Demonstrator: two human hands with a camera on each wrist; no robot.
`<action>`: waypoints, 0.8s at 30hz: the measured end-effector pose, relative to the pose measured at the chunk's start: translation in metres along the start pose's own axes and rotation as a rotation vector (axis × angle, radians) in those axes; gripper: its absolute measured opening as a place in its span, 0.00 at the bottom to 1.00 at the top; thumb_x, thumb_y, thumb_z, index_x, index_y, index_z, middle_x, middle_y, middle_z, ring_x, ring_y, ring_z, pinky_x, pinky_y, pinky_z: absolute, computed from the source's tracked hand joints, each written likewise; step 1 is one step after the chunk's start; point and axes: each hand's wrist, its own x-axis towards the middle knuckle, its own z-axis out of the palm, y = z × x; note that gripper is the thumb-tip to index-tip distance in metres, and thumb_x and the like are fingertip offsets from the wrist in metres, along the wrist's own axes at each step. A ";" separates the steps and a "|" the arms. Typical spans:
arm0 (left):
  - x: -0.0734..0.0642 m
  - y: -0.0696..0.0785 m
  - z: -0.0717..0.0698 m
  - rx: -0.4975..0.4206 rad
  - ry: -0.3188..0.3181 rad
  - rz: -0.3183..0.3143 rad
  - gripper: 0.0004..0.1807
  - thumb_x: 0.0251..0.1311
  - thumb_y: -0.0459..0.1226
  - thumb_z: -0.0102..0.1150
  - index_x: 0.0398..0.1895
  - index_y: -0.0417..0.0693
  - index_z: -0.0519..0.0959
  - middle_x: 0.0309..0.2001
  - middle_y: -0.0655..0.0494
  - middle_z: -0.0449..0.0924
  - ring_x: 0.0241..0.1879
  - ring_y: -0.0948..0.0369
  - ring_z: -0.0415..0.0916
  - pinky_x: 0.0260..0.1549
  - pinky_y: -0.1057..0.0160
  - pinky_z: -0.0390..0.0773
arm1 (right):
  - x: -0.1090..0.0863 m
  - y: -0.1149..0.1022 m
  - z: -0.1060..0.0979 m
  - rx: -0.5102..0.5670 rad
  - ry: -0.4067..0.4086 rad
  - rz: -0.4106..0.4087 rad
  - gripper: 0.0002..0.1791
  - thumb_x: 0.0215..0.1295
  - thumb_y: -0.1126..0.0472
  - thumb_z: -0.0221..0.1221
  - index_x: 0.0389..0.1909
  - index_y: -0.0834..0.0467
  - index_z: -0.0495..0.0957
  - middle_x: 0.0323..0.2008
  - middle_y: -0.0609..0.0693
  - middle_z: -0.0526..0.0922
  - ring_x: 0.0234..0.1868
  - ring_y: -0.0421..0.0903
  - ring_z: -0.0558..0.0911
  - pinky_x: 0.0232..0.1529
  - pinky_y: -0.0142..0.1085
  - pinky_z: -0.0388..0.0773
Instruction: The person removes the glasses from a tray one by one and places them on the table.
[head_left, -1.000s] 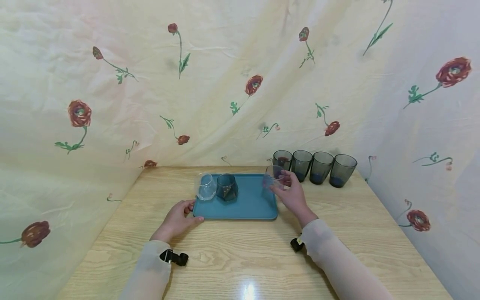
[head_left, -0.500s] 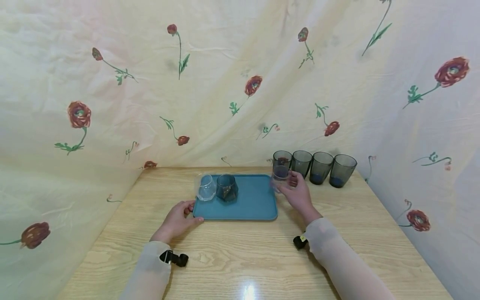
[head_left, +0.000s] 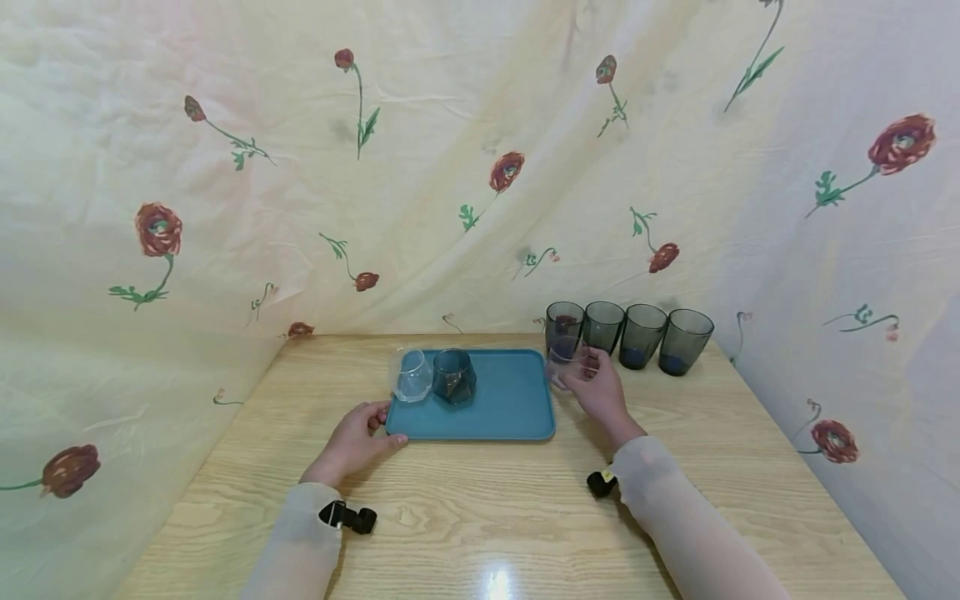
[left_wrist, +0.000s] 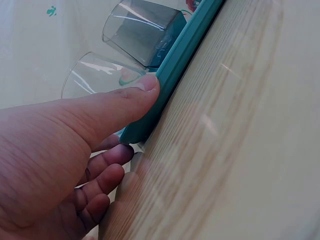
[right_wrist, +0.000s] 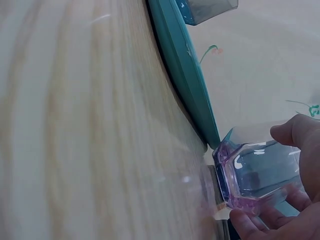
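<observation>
My left hand (head_left: 351, 440) grips the near left corner of a blue-teal tray (head_left: 513, 400). In the left wrist view the thumb (left_wrist: 145, 85) lies along its rim, with fingers curled about the corner. A clear faceted glass (head_left: 412, 383) and a dark blue-grey faceted glass (head_left: 454, 379) stand on the tray's left half. My right hand (head_left: 600, 392) holds a clear, faintly purple glass (head_left: 564, 367) between thumb and fingers, beside the tray's right edge. Its base sits low over the tabletop, close to the tray's end, in the right wrist view.
Several dark grey tumblers stand in a row at the back right, among them a far right tumbler (head_left: 685, 343); the leftmost is partly behind the held glass. The wooden table (head_left: 465, 500) meets a flower-printed cloth (head_left: 420, 183) at the back and sides.
My right hand has carried the purple-tinted glass rightward from over the tray's right end to just past its edge, and slightly lower. The left hand and tray have stayed put.
</observation>
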 end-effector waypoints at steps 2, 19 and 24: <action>0.000 0.000 0.000 0.002 0.000 0.003 0.43 0.59 0.51 0.78 0.74 0.45 0.73 0.47 0.55 0.73 0.46 0.55 0.66 0.47 0.53 0.69 | 0.000 0.001 0.000 0.000 -0.002 0.000 0.43 0.70 0.61 0.68 0.79 0.64 0.55 0.69 0.68 0.67 0.69 0.64 0.69 0.69 0.54 0.67; -0.001 0.002 0.000 -0.001 -0.003 0.002 0.42 0.59 0.49 0.78 0.74 0.44 0.72 0.47 0.55 0.72 0.46 0.55 0.66 0.48 0.52 0.69 | 0.000 0.004 0.001 -0.011 -0.001 0.010 0.41 0.71 0.61 0.67 0.77 0.65 0.56 0.68 0.67 0.66 0.68 0.64 0.70 0.70 0.55 0.67; -0.002 0.003 0.000 -0.005 -0.003 0.002 0.42 0.59 0.49 0.78 0.74 0.44 0.72 0.47 0.55 0.72 0.46 0.55 0.66 0.48 0.52 0.69 | 0.001 0.005 0.000 -0.007 -0.006 0.002 0.42 0.71 0.62 0.67 0.77 0.66 0.55 0.68 0.68 0.66 0.68 0.64 0.70 0.70 0.54 0.66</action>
